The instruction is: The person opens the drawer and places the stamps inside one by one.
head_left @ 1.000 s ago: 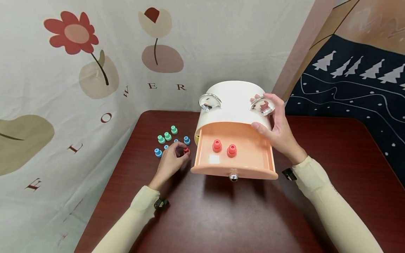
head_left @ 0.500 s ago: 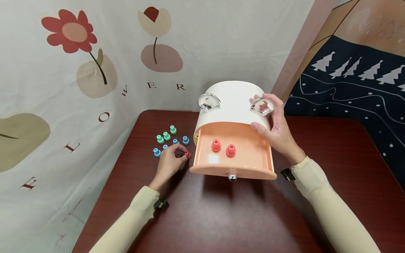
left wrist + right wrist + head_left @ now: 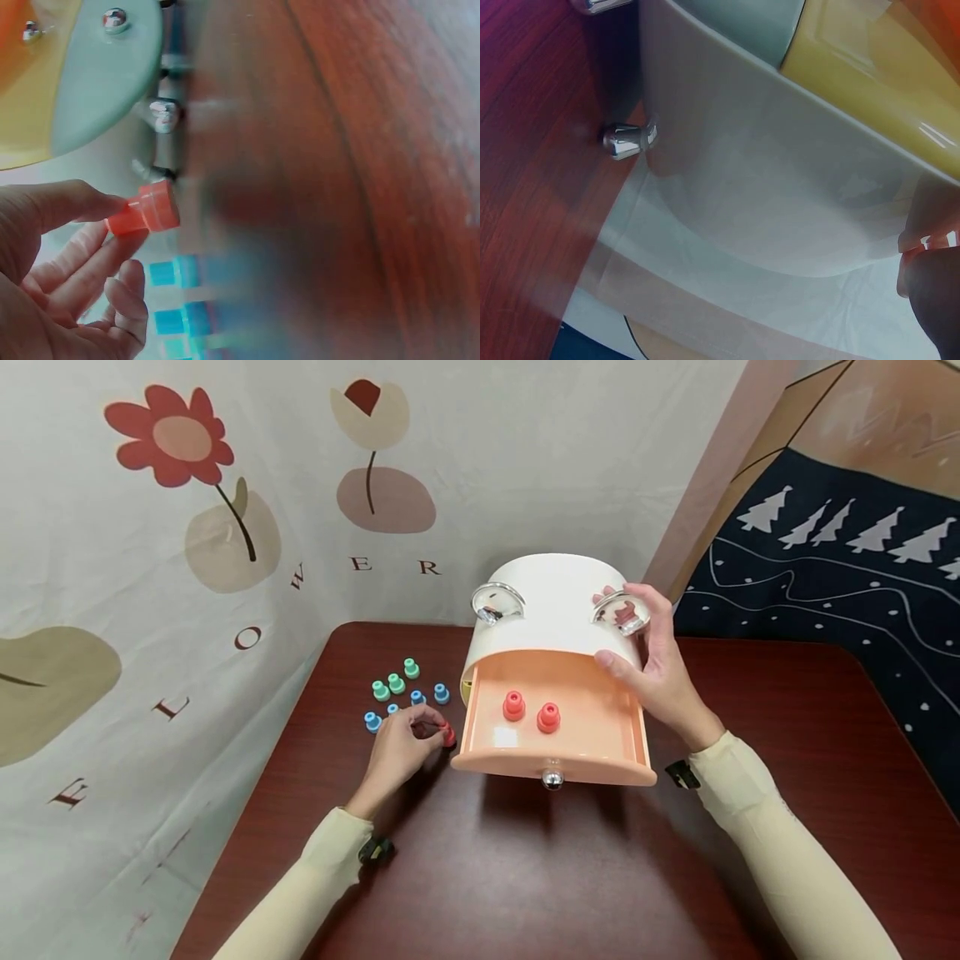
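The left hand (image 3: pixel 397 747) pinches a small red peg (image 3: pixel 447 735) between thumb and fingertips; the left-wrist view shows the same peg (image 3: pixel 144 212) clamped at its narrow end, flared end pointing away from the palm. Over the last second this hand has carried the peg a little to its right, from among the loose pegs toward the near left corner of the open peach drawer (image 3: pixel 487 762), and the peg now sits just beside the drawer's left wall without being over it (whether it is clear of the tabletop (image 3: pixel 480 877) I cannot tell). That reads as a pick completed and a transfer toward the drawer under way, not yet finished.

Just right of the left hand, inside the drawer, two red pegs (image 3: pixel 531 711) stand upright side by side, apart from each other; neither has shifted. A silver knob (image 3: pixel 552 776) sticks out of the drawer front.

Beyond the left hand's fingertips, the blue and green pegs (image 3: pixel 401 692) lie in a loose cluster on the tabletop.

Farther off, the right hand (image 3: pixel 654 664) has stayed put: fingers curled over the top right edge of the white cabinet (image 3: pixel 558 597), thumb on its front rim, one fingertip at the right silver ring handle (image 3: pixel 621 610). It steadies the cabinet, well apart from the left hand.
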Motion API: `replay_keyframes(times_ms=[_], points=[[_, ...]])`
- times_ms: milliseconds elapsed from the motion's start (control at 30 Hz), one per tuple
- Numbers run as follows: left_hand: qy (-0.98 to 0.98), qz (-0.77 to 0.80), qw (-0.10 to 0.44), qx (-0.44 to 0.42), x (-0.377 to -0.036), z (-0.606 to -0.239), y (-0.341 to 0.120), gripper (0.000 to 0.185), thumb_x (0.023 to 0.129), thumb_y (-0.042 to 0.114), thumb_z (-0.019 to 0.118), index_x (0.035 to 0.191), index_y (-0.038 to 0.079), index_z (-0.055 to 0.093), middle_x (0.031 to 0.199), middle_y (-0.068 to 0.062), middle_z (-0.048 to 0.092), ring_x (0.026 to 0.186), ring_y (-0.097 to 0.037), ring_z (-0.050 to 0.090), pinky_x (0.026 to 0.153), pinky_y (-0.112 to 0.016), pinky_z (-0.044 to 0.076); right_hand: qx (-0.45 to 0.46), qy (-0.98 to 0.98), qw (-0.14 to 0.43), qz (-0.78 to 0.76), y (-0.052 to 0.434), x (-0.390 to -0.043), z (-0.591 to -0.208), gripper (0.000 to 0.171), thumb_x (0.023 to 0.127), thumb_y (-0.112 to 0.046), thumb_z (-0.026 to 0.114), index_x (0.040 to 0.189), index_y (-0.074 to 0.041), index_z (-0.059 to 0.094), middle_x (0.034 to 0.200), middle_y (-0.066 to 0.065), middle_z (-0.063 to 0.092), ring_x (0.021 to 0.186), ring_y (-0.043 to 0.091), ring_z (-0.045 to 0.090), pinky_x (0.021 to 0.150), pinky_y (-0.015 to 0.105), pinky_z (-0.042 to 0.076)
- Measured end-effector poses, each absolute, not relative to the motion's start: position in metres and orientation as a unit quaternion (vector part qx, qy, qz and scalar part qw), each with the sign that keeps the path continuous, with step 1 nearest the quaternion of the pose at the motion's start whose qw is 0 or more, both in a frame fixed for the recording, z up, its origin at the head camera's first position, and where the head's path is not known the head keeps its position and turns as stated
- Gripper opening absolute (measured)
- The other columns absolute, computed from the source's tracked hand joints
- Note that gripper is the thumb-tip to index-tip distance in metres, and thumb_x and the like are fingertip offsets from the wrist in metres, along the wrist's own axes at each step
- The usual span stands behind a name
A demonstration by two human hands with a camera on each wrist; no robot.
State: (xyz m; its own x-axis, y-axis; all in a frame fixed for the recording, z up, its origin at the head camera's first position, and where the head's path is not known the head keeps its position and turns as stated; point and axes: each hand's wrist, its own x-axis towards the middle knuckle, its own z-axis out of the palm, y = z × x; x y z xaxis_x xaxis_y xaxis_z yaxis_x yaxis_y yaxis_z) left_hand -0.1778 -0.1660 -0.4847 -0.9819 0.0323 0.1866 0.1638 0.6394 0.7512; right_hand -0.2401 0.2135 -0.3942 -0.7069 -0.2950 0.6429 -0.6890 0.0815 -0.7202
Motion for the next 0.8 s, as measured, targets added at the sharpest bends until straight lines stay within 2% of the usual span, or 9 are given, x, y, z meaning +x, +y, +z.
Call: replay_keyframes(times_ms=[67,300,533,800], points=[[-0.902,-0.421,0.083,-0.051,-0.171,-0.469,-0.163,0.013,0.089,0.006,0.087,0.095,0.013,0.079,0.088,0.002,0.077,0.076,-0.017,0.066,0.07,-0.034,0.05,0.345,-0.713,0.17,0.586,0.214,-0.24,-0.394,0.079,0.096,-0.008,0.072,0.161,-0.005,0.027,0.156,0.017,0.054,0.151,0.034,0.042,0.126,0.045,0.029],[-0.88,-0.448,0.15,-0.044,-0.156,-0.436,-0.164,0.016,0.089,0.007,0.089,0.101,0.012,0.08,0.09,0.001,0.074,0.086,-0.022,0.067,0.074,-0.028,0.049,0.349,-0.705,0.171,0.593,0.214,-0.239,-0.395,0.079,0.099,-0.014,0.074,0.161,-0.004,0.027,0.154,0.015,0.056,0.154,0.037,0.039,0.127,0.042,0.028],[-0.851,-0.476,0.216,-0.046,-0.142,-0.407,-0.16,0.019,0.09,0.009,0.09,0.105,0.014,0.081,0.088,-0.002,0.068,0.083,-0.02,0.056,0.064,-0.024,0.043,0.352,-0.708,0.168,0.589,0.213,-0.239,-0.395,0.081,0.101,-0.025,0.075,0.161,-0.004,0.025,0.155,0.014,0.055,0.153,0.041,0.038,0.127,0.045,0.029],[-0.802,-0.536,0.246,-0.087,-0.132,-0.388,-0.148,0.016,0.093,0.011,0.088,0.107,0.015,0.081,0.089,-0.001,0.064,0.079,-0.02,0.053,0.058,-0.024,0.042,0.356,-0.699,0.172,0.596,0.211,-0.24,-0.395,0.081,0.101,-0.026,0.076,0.16,-0.001,0.026,0.154,0.015,0.056,0.154,0.04,0.038,0.127,0.04,0.028]])
